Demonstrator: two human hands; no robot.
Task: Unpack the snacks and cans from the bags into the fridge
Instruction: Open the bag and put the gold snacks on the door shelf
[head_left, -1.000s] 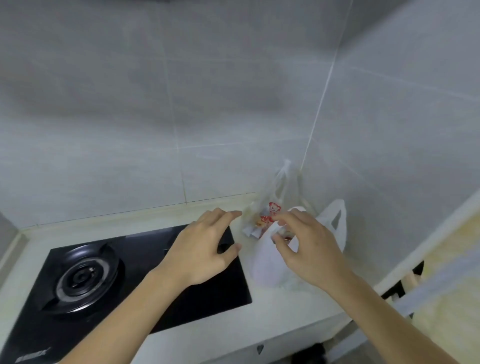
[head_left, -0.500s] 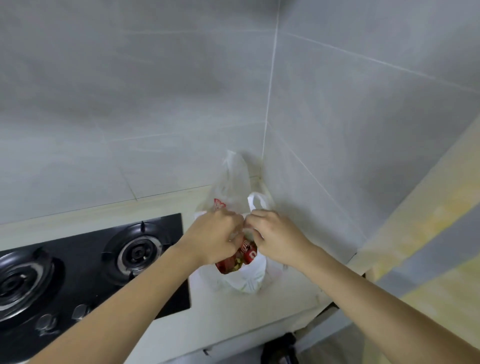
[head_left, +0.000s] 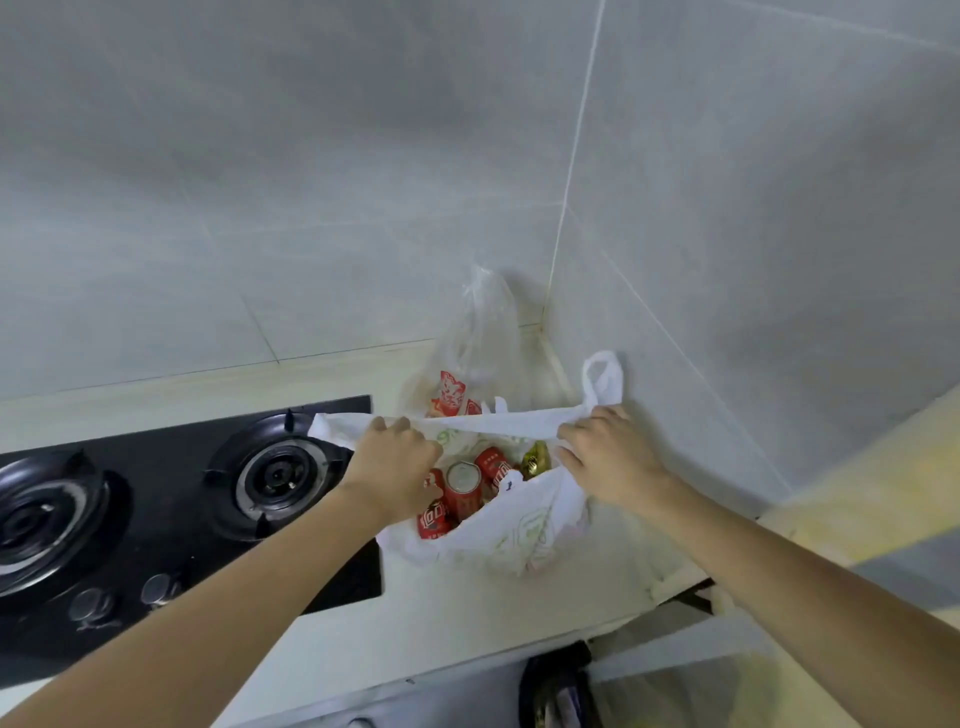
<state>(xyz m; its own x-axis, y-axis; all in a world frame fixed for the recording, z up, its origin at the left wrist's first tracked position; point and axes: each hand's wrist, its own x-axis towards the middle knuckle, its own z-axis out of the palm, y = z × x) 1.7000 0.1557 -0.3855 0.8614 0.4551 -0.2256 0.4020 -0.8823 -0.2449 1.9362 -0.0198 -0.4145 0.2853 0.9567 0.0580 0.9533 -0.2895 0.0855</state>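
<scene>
Holding the white bag (head_left: 511, 535) wide open, my left hand (head_left: 392, 465) grips one side of its top and my right hand (head_left: 605, 462) grips the other. It sits on the counter (head_left: 467, 618) by the stove (head_left: 171, 499). Red cans (head_left: 464, 491) are inside. A clear bag (head_left: 475, 353) stands behind it in the corner.

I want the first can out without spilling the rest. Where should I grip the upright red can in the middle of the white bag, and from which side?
Grip the upright red can around its upper wall just under the silver lid, coming straight down from above. It stands lid-up in the white bag, whose mouth the left hand and right hand hold open; neighbouring cans crowd its sides.
</scene>
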